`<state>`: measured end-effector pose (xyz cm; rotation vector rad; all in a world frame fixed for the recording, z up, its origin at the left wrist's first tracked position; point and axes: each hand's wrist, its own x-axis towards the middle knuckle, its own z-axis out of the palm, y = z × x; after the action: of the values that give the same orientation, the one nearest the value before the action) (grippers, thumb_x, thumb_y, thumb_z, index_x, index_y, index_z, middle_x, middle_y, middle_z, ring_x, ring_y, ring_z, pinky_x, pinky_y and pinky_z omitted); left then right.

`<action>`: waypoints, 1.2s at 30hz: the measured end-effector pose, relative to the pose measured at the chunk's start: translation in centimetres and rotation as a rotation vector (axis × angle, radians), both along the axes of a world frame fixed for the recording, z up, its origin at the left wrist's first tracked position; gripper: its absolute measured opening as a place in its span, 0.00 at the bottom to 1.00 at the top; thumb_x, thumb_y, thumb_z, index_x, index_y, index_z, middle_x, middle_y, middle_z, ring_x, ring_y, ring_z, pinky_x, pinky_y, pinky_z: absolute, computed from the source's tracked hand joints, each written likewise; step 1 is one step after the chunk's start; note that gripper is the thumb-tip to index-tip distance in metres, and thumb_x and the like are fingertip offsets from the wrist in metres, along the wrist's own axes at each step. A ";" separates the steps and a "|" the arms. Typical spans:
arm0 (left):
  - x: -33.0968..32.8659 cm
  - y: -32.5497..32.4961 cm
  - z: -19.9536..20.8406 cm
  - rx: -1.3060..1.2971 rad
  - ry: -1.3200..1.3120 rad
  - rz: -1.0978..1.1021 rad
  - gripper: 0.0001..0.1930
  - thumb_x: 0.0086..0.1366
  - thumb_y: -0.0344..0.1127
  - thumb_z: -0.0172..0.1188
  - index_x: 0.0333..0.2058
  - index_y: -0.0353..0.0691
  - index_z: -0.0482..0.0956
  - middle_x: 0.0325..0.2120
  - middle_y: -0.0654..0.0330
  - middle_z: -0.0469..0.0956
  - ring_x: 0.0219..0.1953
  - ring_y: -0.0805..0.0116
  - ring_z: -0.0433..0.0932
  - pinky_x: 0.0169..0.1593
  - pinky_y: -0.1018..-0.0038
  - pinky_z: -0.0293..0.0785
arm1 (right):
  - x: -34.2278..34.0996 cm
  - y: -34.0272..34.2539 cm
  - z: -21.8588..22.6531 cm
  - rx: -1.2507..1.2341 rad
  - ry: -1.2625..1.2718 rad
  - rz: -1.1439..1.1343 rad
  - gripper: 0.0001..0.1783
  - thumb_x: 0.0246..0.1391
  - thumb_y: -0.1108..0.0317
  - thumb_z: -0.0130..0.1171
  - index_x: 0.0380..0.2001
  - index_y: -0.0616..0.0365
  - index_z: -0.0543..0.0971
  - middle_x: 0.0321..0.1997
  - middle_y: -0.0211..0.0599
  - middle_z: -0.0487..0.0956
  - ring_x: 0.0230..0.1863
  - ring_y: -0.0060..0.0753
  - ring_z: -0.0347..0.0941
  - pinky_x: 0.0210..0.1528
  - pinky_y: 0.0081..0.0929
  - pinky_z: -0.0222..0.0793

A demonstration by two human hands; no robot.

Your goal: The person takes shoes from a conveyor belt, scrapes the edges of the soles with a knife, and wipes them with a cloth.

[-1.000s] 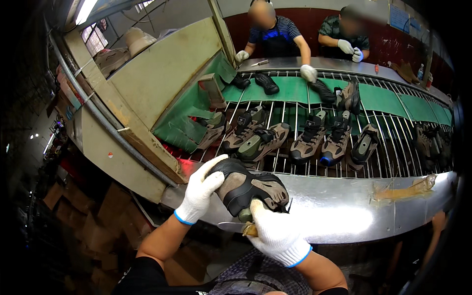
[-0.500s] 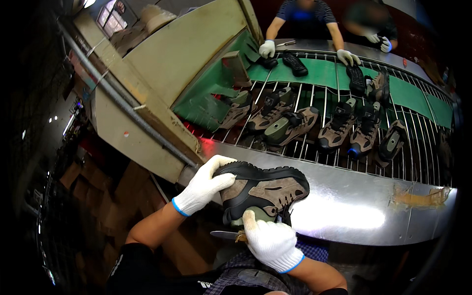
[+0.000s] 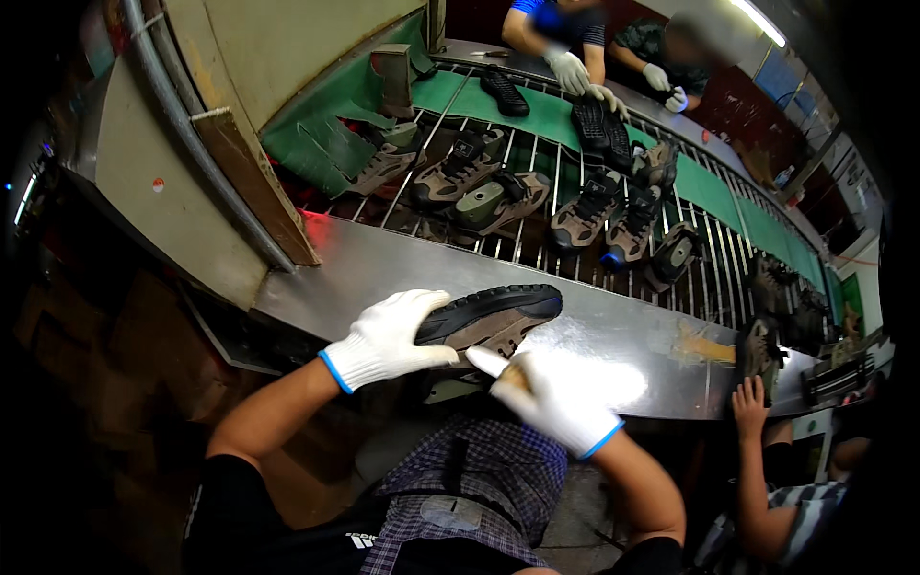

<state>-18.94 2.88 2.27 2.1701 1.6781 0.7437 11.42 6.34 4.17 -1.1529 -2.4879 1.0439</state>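
A brown-and-black shoe [image 3: 491, 328] is gripped at its left end by my white-gloved left hand [image 3: 388, 340], thumb on the near side and fingers over the sole. The shoe lies on its side in the air, its black treaded sole turned up and away from me. Close to its near side, my gloved right hand [image 3: 563, 398] is closed on a knife [image 3: 487, 361] with a tan wrapped handle. The blade points left toward the shoe's upper; blur hides whether it touches.
A metal ledge [image 3: 412, 265] runs beyond the shoe. Behind it, a rod conveyor carries several shoes [image 3: 498, 203] and a green strip [image 3: 551, 129]. A co-worker's gloved hand [image 3: 569, 72] handles black soles [image 3: 602, 134]. At right, another person's bare hand [image 3: 749, 402] touches a shoe [image 3: 759, 347].
The shoe has tipped, showing more sole and less upper. My right hand has moved up and right, swinging the knife closer to the shoe. The view has shifted right; a co-worker's hands came together.
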 end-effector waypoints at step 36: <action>-0.7 2.6 0.2 -0.108 0.209 -0.184 0.34 0.67 0.54 0.70 0.63 0.39 0.70 0.46 0.42 0.86 0.47 0.40 0.86 0.51 0.50 0.83 | -8.2 -0.7 3.1 0.318 -0.318 0.109 0.26 0.74 0.46 0.58 0.35 0.61 0.75 0.22 0.54 0.81 0.24 0.59 0.84 0.26 0.51 0.79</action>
<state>-19.66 5.52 2.51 2.3516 1.5429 0.3798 3.22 5.62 7.30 -1.1671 -2.8530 0.4851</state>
